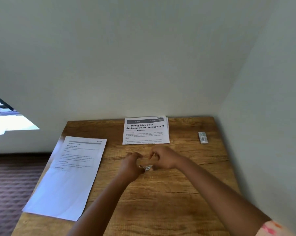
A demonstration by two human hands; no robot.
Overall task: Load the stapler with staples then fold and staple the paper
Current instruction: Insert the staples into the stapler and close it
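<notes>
Evidently the loading step is under way, since both hands are brought together over the middle of the wooden table [161, 201] with a small metallic object, taken to be the stapler [147, 167], held between them. The left hand [132, 163] is curled around the object's near end, so that it is steadied and kept just above the table surface, while the fingers [155, 156] of the right hand [164, 159] are bent inward and closed as if something thin were being pinched, possibly a strip of staples being fed in; the blur there is too strong for that to be confirmed. A small box [202, 137], probably the staple box, is left near the right edge of the table, well apart from the hands, where it can be reached again. The paper to be folded is not yet touched: one printed sheet [67, 176] is laid at the left, overhanging the table edge slightly, and a second printed sheet [146, 131] is set against the wall at the far side, so that the central working space is kept free for the stapler. Folding and stapling are judged to be still ahead.
</notes>
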